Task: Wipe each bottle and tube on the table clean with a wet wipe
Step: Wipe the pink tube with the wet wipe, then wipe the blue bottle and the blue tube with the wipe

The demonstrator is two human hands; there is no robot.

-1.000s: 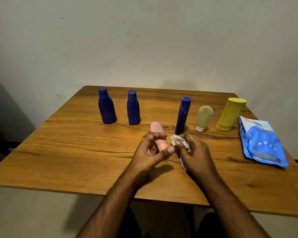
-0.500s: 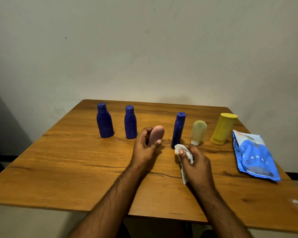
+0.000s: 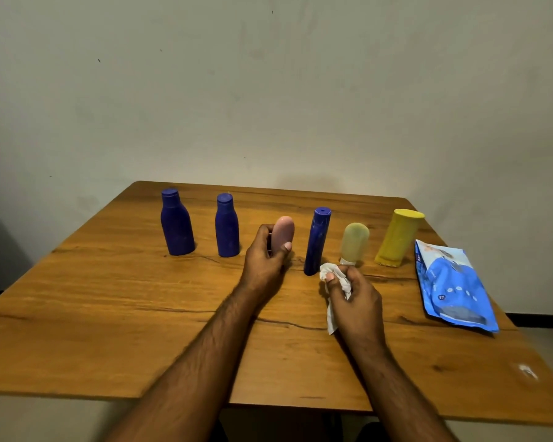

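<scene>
The left hand (image 3: 265, 260) grasps a small rounded pink plastic bottle (image 3: 283, 232), its fingers (image 3: 264, 234) curled round the far side and the thumb pressed across the near side, so only the bottle's domed upper part shows above the grip. The bottle stands upright in the row of containers; whether its base touches the wooden desk (image 3: 109, 314) cannot be told, because the hand hides it.

The right hand (image 3: 355, 301) is clenched on a crumpled white wet wipe (image 3: 337, 282), the fingers folded round it, with a bunched end sticking out above the thumb and a loose tail hanging below the palm. It sits just in front of a tall slim dark blue plastic bottle (image 3: 316, 240) and a pale translucent yellowish tube (image 3: 353, 242) standing on its white cap.

Left of the pink bottle stand two squat dark blue plastic bottles, one (image 3: 176, 223) farther left and one (image 3: 226, 226) nearer the hand. Right of the tube stands a yellow plastic tube (image 3: 398, 239) with its flat cap on top, and beside it lies a blue wet-wipe pack (image 3: 454, 282).
</scene>
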